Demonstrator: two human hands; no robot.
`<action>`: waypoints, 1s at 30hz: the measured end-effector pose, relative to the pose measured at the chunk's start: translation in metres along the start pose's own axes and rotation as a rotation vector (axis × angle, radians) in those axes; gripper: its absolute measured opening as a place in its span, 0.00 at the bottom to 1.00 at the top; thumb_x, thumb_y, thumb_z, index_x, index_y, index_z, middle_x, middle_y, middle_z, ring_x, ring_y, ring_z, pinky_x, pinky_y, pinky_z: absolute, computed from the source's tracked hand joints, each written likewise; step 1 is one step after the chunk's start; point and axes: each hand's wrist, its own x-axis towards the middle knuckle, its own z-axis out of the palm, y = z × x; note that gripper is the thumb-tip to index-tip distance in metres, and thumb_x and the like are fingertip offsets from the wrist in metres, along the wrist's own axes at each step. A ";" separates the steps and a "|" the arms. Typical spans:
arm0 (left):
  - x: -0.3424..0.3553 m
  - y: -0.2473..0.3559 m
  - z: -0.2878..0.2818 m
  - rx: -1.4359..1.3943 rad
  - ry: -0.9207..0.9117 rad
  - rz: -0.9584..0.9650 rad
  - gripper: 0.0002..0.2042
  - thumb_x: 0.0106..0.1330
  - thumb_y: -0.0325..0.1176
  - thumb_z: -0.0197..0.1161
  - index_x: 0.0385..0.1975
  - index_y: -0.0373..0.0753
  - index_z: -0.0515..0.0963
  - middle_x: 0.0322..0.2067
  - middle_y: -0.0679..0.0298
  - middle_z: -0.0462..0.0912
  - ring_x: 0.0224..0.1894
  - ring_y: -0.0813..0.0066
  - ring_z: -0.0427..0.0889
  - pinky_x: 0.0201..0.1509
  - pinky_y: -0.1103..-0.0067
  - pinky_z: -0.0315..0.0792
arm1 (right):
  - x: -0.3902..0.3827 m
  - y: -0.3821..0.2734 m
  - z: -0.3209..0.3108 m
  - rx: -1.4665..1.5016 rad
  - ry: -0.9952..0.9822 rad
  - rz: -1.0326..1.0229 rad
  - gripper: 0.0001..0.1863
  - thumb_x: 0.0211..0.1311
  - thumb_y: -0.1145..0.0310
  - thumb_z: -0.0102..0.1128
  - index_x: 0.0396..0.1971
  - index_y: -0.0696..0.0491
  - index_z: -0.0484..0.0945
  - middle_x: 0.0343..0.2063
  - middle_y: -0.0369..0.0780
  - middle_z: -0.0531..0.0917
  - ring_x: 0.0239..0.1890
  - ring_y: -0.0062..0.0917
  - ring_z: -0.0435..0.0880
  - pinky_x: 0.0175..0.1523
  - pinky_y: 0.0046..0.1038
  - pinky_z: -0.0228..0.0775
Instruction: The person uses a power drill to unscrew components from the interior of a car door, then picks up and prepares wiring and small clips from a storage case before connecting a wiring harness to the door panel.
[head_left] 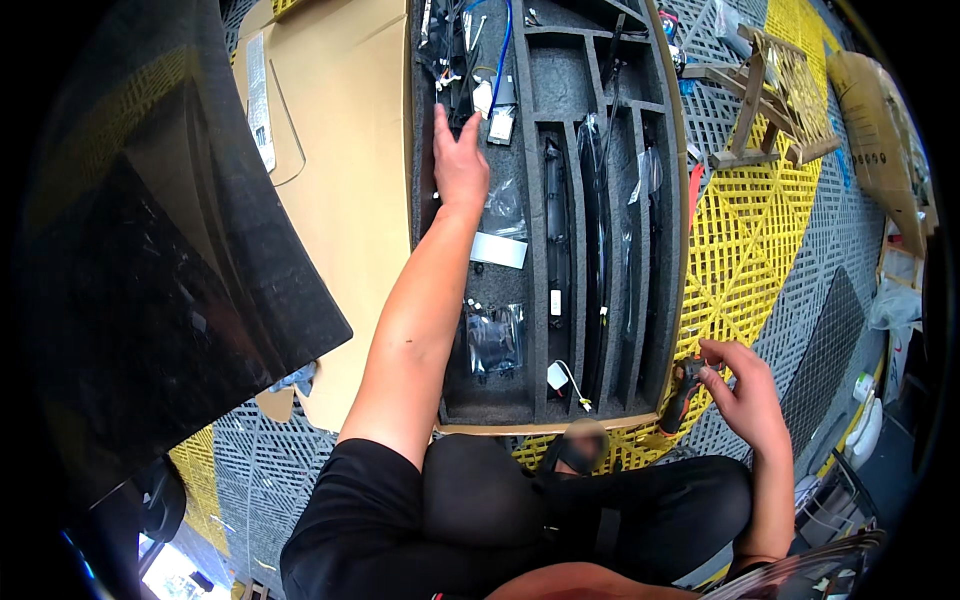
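At the lower right of the frame, the right hand point(750, 402) curls thumb and fingers at the top of a black-and-orange tool point(680, 398); whether they pinch it, I cannot tell. In the centre lies a foam tray point(535, 190), dark and grainy, with long narrow slots, inside a smooth cardboard box point(340, 130). A clear plastic bag point(495, 340), wrinkled and shiny, makes its dark content hard to read. Farther up, the left hand point(462, 172) has its fingers spread at thin cables point(458, 60) (the fingertips are partly lost among them, so a pinch cannot be confirmed). These cables lie at top centre, cut off by the frame edge.
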 end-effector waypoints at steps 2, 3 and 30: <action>0.004 0.000 0.000 -0.193 0.043 -0.128 0.20 0.71 0.21 0.56 0.59 0.49 0.77 0.75 0.42 0.59 0.73 0.42 0.66 0.72 0.60 0.69 | 0.000 0.000 -0.001 -0.014 -0.006 0.004 0.18 0.63 0.72 0.69 0.53 0.59 0.82 0.41 0.48 0.86 0.45 0.43 0.86 0.53 0.37 0.77; 0.006 0.002 -0.001 -0.191 0.076 -0.134 0.19 0.72 0.22 0.55 0.60 0.48 0.75 0.74 0.42 0.60 0.73 0.41 0.66 0.71 0.59 0.69 | 0.000 -0.001 -0.002 -0.016 -0.016 0.011 0.18 0.64 0.72 0.69 0.53 0.59 0.82 0.41 0.48 0.86 0.45 0.43 0.86 0.53 0.37 0.77; -0.044 0.057 -0.074 0.076 -0.519 -0.183 0.16 0.65 0.34 0.64 0.51 0.58 0.84 0.64 0.51 0.73 0.48 0.45 0.87 0.50 0.57 0.81 | 0.000 -0.020 -0.002 -0.057 -0.137 0.023 0.21 0.64 0.68 0.69 0.56 0.56 0.80 0.40 0.46 0.86 0.45 0.43 0.86 0.51 0.39 0.79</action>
